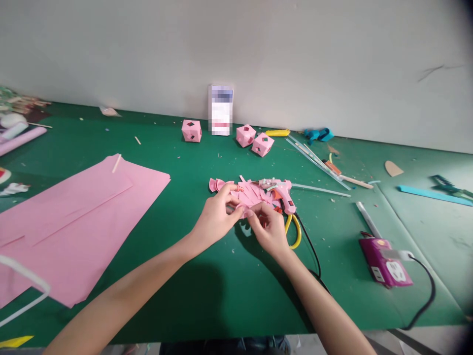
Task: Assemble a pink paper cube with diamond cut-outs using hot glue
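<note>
My left hand (219, 209) and my right hand (269, 227) meet near the middle of the green table, fingers pinched on a small pink paper piece (243, 211) between them. Just behind the hands lies a pile of cut pink paper strips (253, 193). A pink glue gun (287, 195) rests on the pile's right side, with a clear glue stick (321, 190) reaching to the right. Scissors with yellow handles (295, 232) lie beside my right hand, partly hidden by it.
Large pink sheets (92, 222) cover the left of the green table (177, 305). Pink paper cubes (191, 131) stand near the wall beside a blurred upright card (220, 111). A purple box (386, 261) with a black cable is at the right.
</note>
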The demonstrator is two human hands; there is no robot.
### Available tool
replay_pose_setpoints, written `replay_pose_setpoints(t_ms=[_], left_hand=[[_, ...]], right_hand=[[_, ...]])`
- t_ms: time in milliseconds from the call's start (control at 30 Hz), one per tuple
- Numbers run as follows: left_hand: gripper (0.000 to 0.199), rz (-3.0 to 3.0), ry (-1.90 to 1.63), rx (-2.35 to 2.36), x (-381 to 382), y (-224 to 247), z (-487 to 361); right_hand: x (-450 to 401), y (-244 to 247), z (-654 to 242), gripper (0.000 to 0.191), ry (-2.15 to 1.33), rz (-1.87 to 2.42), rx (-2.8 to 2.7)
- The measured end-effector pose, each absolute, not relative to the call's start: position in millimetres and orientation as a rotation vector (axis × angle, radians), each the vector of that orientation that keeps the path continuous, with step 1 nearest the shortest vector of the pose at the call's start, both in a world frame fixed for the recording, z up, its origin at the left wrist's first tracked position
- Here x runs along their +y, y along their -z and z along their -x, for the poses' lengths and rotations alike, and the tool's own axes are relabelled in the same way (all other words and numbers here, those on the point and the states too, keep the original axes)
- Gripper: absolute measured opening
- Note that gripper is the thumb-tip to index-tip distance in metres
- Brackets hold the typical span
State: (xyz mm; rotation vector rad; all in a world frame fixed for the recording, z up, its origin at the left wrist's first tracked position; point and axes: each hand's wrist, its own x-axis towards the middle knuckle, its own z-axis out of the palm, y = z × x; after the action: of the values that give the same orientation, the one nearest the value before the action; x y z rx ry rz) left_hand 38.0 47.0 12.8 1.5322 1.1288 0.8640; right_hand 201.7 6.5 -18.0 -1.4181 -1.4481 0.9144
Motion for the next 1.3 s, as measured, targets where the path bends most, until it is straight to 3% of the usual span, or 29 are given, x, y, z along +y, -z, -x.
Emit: replay_pose_setpoints(t_ms=[267,567,933,1300], left_hand=[[0.045,-1.514,-0.780,1.131,46.0,-8.7,-38.5],[0.046,-1.515,-0.820,1.147,47.5,-9.7,-37.3],[0.033,-1.617,-0.707,1.185,43.6,-15.7,-38.4],[0.032,-1.592,-0.617,1.138,45.0,-12.3,-35.8]], right_hand=[[9.6,18.1,-207.9,0.019,-0.674,1.429,-1.522],[9.7,19.8,-205.6,0.030,-0.939,1.372,-1.381],[8.1,16.3,-211.6,0.011,-0.601,1.438,-1.843],[9.0,15.8,-219.9,0.023,-0.514,1.368,-2.115]])
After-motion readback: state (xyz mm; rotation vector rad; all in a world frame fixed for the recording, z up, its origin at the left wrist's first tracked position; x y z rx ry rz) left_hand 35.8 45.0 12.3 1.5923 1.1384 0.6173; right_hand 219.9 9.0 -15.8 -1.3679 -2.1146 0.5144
